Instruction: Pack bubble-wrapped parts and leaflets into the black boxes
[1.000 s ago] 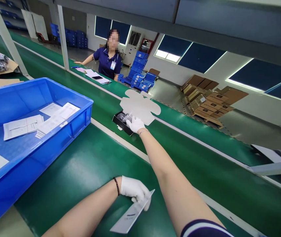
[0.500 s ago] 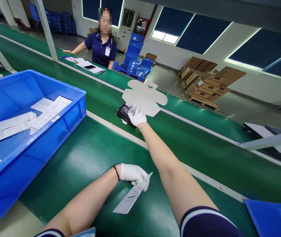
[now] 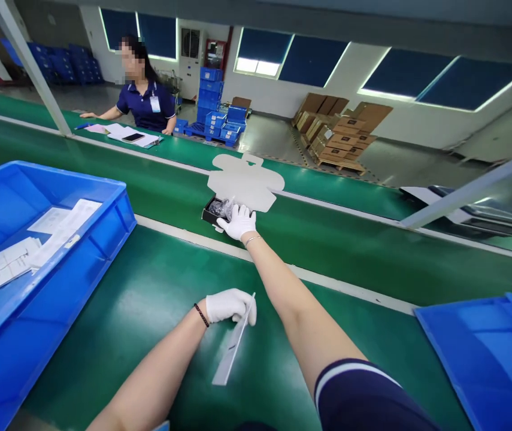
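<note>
My right hand (image 3: 238,222), in a white glove, reaches out over the green belt and grips the near edge of a small black box (image 3: 211,212). A clear bag of dark parts (image 3: 222,208) lies inside the box. The box's white die-cut lid flap (image 3: 245,182) stands open behind it. My left hand (image 3: 227,305), also gloved, is closed on the top end of a long white card (image 3: 232,347), held on edge close to my body above the green table.
A blue bin (image 3: 103,236) with paper sheets (image 3: 35,239) sits at my left. Another blue bin (image 3: 484,353) lies at lower right. A person in a dark polo (image 3: 144,105) sits across the belts with papers and a phone (image 3: 132,137). Cardboard boxes (image 3: 339,134) stack behind.
The view has swung to the right, bringing the right blue bin in. The white card in my left hand has turned more edge-on. My right hand stays on the black box.
</note>
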Available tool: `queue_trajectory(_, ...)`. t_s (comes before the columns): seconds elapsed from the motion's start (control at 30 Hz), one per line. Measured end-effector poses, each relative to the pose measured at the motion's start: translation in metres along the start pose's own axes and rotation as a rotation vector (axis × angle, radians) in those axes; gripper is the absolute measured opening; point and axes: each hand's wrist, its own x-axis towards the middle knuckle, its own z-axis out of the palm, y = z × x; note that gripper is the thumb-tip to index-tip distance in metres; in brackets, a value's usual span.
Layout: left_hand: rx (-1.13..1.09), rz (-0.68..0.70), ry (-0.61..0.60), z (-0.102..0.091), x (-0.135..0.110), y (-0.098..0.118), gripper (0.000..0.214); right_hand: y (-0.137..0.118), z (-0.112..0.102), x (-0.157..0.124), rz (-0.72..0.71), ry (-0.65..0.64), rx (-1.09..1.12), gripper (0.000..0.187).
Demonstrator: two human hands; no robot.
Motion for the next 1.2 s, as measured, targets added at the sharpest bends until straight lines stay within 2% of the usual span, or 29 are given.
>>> queue_trajectory(0.07,0.02,0.132,0.198,-0.002,0.0,0.001,0.023,0.007,-0.012,-0.004,0.009,-0.026,0.098,0.095)
queue_trajectory(0.17,0.083,0.315,0.668,-0.007,0.003,0.004,0.013,0.028,-0.048,-0.016,0.002,-0.002,0.245,0.074)
queue_trajectory(0.23,0.119,0.371,0.923,-0.011,0.005,0.007,0.008,0.047,-0.075,-0.036,-0.044,0.026,0.307,0.061)
queue_trajectory(0.27,0.125,0.378,0.999,-0.012,0.006,0.007,0.01,0.056,-0.086,-0.05,-0.093,0.011,0.345,0.058)
queue_trajectory(0.33,0.113,0.364,1.068,-0.013,0.007,0.008,0.013,0.071,-0.103,-0.081,-0.249,-0.117,0.412,0.05)
queue_trajectory(0.43,0.077,0.35,1.098,-0.012,0.009,0.007,0.016,0.08,-0.114,-0.114,-0.45,-0.307,0.292,0.037)
queue_trajectory(0.5,-0.009,0.386,1.083,-0.011,0.011,0.005,0.023,0.08,-0.118,-0.115,-0.457,-0.263,0.104,0.03)
queue_trajectory(0.6,-0.157,0.436,1.032,-0.011,0.015,-0.001,0.043,0.082,-0.129,-0.08,-0.252,-0.007,-0.096,0.034)
queue_trajectory(0.67,-0.167,0.413,0.986,-0.013,0.016,-0.004,0.045,0.086,-0.135,-0.047,-0.117,0.105,-0.156,0.04)
queue_trajectory(0.77,-0.11,0.37,0.936,-0.014,0.017,-0.008,0.04,0.09,-0.13,-0.005,-0.029,0.096,-0.196,0.038)
queue_trajectory(0.9,-0.065,0.362,0.916,-0.017,0.019,-0.008,0.038,0.09,-0.102,0.015,0.026,0.024,-0.228,0.031)
queue_trajectory(0.97,-0.056,0.355,0.906,-0.019,0.02,-0.006,0.038,0.091,-0.095,0.011,0.039,0.037,-0.237,0.033)
queue_trajectory(1.03,-0.033,0.334,0.888,-0.018,0.019,-0.004,0.041,0.096,-0.099,-0.002,0.04,0.098,-0.25,0.04)
queue_trajectory(1.13,0.059,0.289,0.858,-0.012,0.011,0.0,0.047,0.119,-0.125,-0.036,0.022,0.199,-0.29,0.05)
queue_trajectory(1.2,0.15,0.249,0.842,-0.012,0.007,0.001,0.052,0.153,-0.15,-0.068,-0.006,0.257,-0.327,0.049)
